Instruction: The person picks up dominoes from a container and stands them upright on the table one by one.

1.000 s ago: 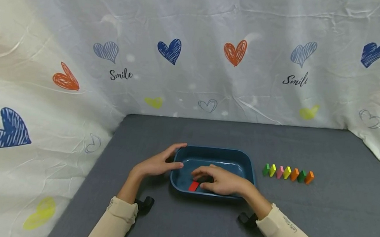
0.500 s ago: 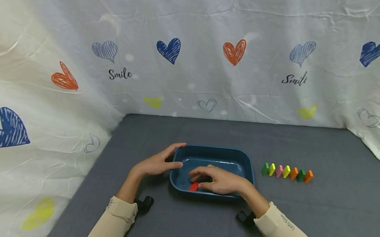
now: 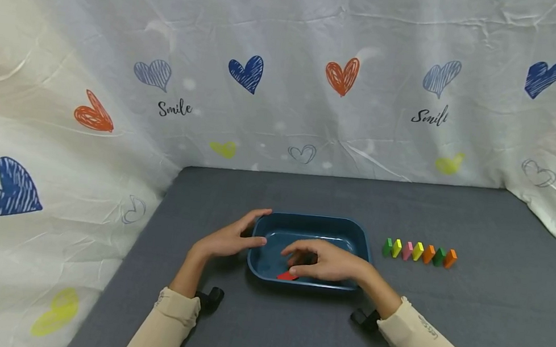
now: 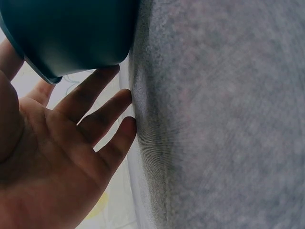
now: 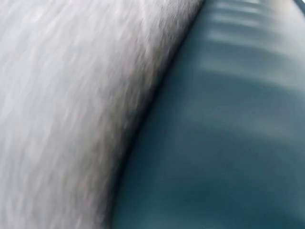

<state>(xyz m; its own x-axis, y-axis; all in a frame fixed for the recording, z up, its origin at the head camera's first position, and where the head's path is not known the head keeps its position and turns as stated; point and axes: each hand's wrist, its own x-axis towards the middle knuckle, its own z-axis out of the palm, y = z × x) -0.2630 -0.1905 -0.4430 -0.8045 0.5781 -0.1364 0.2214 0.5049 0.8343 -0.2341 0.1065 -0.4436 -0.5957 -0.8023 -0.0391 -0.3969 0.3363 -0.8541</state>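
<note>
So the backdrop is a big white sheet (image 3: pixel 291 55) with scribbled hearts and "Smile" printed on it, draped behind and along both sides of a grey felt-covered desk (image 3: pixel 445 330). Sitting near the middle of the desk is a dark blue plastic tray (image 3: pixel 313 222), rounded corners, shallow walls. The left hand (image 3: pixel 231 240) is laid against the tray's left end from outside, fingers straight and relaxed, the thumb up near the far-left corner of the rim; in the left wrist view you can see the palm (image 4: pixel 43 162) wide open with the fingertips touching the tray's outer wall (image 4: pixel 71 33) and the grey felt right beside it. It isn't gripping anything, just resting against the tray. The right hand (image 3: pixel 327 262) is down inside the tray, fingers curled in toward the thumb over a small red block (image 3: pixel 288 276) that lies at the tray's near wall; it looks like a pinch on the block, but I honestly can't tell if the fingers have it. The right wrist view is only blur. Off to the right of the tray, apart from it, is a neat row of small coloured blocks (image 3: pixel 418 252) standing side by side: green, yellow, pink, yellow, orange, green, orange.
</note>
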